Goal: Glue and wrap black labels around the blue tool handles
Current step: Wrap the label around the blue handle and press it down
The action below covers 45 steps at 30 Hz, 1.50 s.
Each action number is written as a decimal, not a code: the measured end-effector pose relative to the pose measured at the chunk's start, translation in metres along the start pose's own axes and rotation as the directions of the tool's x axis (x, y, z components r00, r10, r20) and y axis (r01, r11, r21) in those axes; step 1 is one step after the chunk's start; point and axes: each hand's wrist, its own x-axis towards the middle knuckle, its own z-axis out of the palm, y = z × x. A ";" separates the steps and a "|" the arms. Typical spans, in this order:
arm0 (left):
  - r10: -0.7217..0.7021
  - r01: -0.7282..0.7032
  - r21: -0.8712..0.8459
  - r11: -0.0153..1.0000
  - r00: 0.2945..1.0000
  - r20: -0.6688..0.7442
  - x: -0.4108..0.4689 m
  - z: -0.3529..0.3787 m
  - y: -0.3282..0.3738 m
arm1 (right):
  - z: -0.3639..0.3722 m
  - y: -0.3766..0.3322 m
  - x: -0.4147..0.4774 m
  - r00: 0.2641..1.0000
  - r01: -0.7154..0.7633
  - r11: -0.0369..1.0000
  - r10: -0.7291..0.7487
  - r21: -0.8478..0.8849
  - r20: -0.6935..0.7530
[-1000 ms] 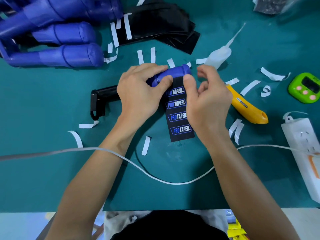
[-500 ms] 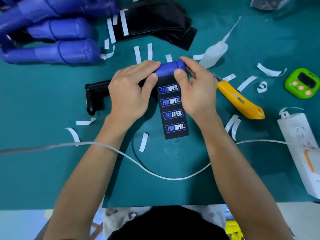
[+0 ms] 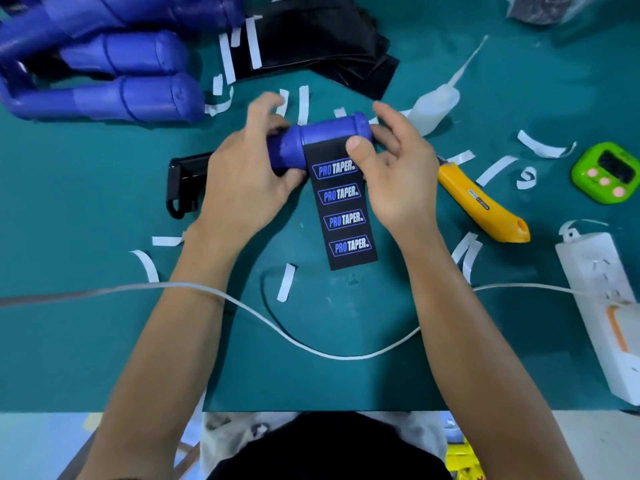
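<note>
Handle (image 3: pixel 322 138) raised; knife (image 3: pixel 483 202) beside.

- Your teal table (image 3: pixel 86 341) is littered with white paper strips (image 3: pixel 286 282).
- Blue tool handles (image 3: pixel 114 95) are piled at its far left corner, black labels (image 3: pixel 311 39) beside them.
- Toward its right edge: yellow knife (image 3: pixel 481 202), green timer (image 3: pixel 607 176), white power strip (image 3: pixel 602 306).

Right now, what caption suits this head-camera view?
Left hand steadies blue handle; right hand thumb pins black label.
</note>
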 end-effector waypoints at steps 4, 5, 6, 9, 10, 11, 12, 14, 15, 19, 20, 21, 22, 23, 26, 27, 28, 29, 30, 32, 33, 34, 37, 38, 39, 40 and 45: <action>0.036 -0.036 0.005 0.999 0.999 -0.019 0.003 0.002 -0.005 | -0.007 0.001 -0.020 0.999 0.032 0.985 -0.036 -0.168 -0.022; 0.048 -0.048 -0.010 0.999 0.998 -0.027 0.003 0.001 -0.007 | -0.008 0.001 -0.023 1.000 0.022 0.981 -0.021 -0.191 0.010; 0.054 -0.056 -0.040 0.998 0.997 -0.046 0.003 0.000 -0.008 | -0.010 0.001 -0.024 0.999 0.013 0.978 -0.002 -0.207 0.052; 0.059 -0.083 -0.178 0.981 0.989 -0.137 -0.001 -0.002 -0.007 | -0.014 0.001 -0.024 0.988 0.014 0.976 0.020 -0.215 0.155; 0.055 -0.091 -0.219 0.971 0.985 -0.163 -0.002 -0.003 -0.007 | -0.016 0.001 -0.025 0.984 0.008 0.986 0.021 -0.165 0.175; 0.050 -0.095 -0.252 0.963 0.982 -0.180 -0.003 -0.005 -0.008 | -0.018 0.001 -0.025 0.980 -0.002 0.995 0.021 -0.098 0.198; 0.042 -0.095 -0.279 0.955 0.981 -0.189 -0.004 -0.006 -0.008 | -0.020 0.001 -0.024 0.975 -0.004 0.999 0.013 -0.040 0.222; 0.040 -0.103 -0.322 0.941 0.980 -0.194 -0.005 -0.009 -0.009 | -0.022 0.001 -0.023 0.967 0.012 1.000 -0.017 0.019 0.253; 0.042 -0.110 -0.344 0.933 0.979 -0.198 -0.004 -0.010 -0.008 | -0.023 0.001 -0.021 0.965 0.017 0.999 -0.027 0.042 0.262; 0.024 -0.113 -0.452 0.885 0.980 -0.199 -0.003 -0.017 0.000 | -0.026 -0.002 -0.019 0.976 0.006 0.991 -0.035 0.132 0.216; 0.016 -0.105 -0.480 0.871 0.982 -0.186 -0.004 -0.019 0.002 | -0.028 -0.003 -0.019 0.980 0.012 0.989 -0.041 0.147 0.195; 0.012 -0.096 -0.510 0.855 0.986 -0.166 -0.004 -0.021 0.003 | -0.029 -0.005 -0.019 0.983 0.018 0.987 -0.048 0.163 0.178; 0.009 -0.086 -0.541 0.837 0.990 -0.144 -0.004 -0.023 0.004 | -0.030 -0.007 -0.019 0.985 0.025 0.984 -0.055 0.177 0.166; 0.010 -0.078 -0.579 0.812 0.993 -0.120 -0.005 -0.025 0.005 | -0.031 -0.008 -0.019 0.985 0.030 0.981 -0.061 0.192 0.159; 0.045 -0.054 -0.684 0.727 0.999 -0.031 -0.006 -0.032 0.012 | -0.034 -0.014 -0.019 0.985 0.017 0.967 -0.059 0.254 0.159; 0.062 -0.040 -0.710 0.703 0.998 0.006 -0.007 -0.034 0.014 | -0.036 -0.015 -0.018 0.985 0.012 0.963 -0.057 0.268 0.161; 0.076 -0.017 -0.732 0.681 0.996 0.047 -0.008 -0.035 0.017 | -0.038 -0.016 -0.018 0.985 0.012 0.961 -0.059 0.276 0.161; 0.082 0.012 -0.749 0.662 0.993 0.088 -0.009 -0.037 0.019 | -0.040 -0.018 -0.017 0.984 0.018 0.959 -0.067 0.283 0.164; 0.081 0.046 -0.764 0.644 0.989 0.127 -0.009 -0.038 0.021 | -0.042 -0.019 -0.017 0.982 0.022 0.956 -0.076 0.294 0.174; 0.066 0.116 -0.788 0.604 0.979 0.194 -0.010 -0.039 0.022 | -0.047 -0.021 -0.017 0.971 0.022 0.946 -0.097 0.323 0.217; 0.057 0.147 -0.799 0.584 0.974 0.221 -0.010 -0.039 0.022 | -0.048 -0.021 -0.017 0.965 0.022 0.942 -0.107 0.334 0.240; 0.050 0.172 -0.807 0.565 0.969 0.242 -0.010 -0.040 0.021 | -0.049 -0.022 -0.017 0.957 0.024 0.941 -0.119 0.338 0.263; 0.043 0.209 -0.816 0.540 0.961 0.274 -0.009 -0.039 0.020 | -0.052 -0.021 -0.016 0.936 0.019 0.940 -0.137 0.341 0.325; 0.036 0.216 -0.814 0.539 0.960 0.279 -0.008 -0.039 0.021 | -0.052 -0.021 -0.015 0.929 0.014 0.941 -0.137 0.338 0.344; 0.025 0.226 -0.811 0.540 0.959 0.283 -0.008 -0.039 0.021 | -0.052 -0.020 -0.014 0.922 0.006 0.940 -0.137 0.340 0.363; 0.012 0.236 -0.807 0.542 0.957 0.288 -0.007 -0.039 0.021 | -0.052 -0.019 -0.012 0.915 -0.008 0.938 -0.133 0.346 0.381; -0.025 0.251 -0.785 0.567 0.957 0.288 -0.008 -0.038 0.018 | -0.054 -0.012 -0.009 0.890 -0.067 0.935 -0.101 0.347 0.445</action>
